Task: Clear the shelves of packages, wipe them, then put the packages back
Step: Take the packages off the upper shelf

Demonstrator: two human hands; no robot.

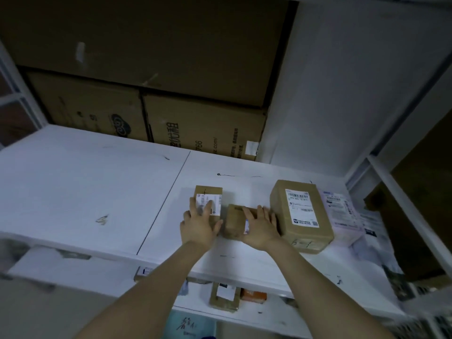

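Centre frame, on the white shelf [97, 187]: small labelled box [209, 200] under the left grip [198, 223], fingers flat and straight across its top, wide rather than curled. Just right of it, a plain brown box [234, 221] under the right grip [260, 226], fingers likewise spread flat. Further right, a larger labelled box [302, 216], then pale mailer bags [340, 209] at the right edge. Behind, top of frame, stacked cartons [203, 123]. Bottom centre, a lower shelf [269, 316] holding more parcels [223, 299].
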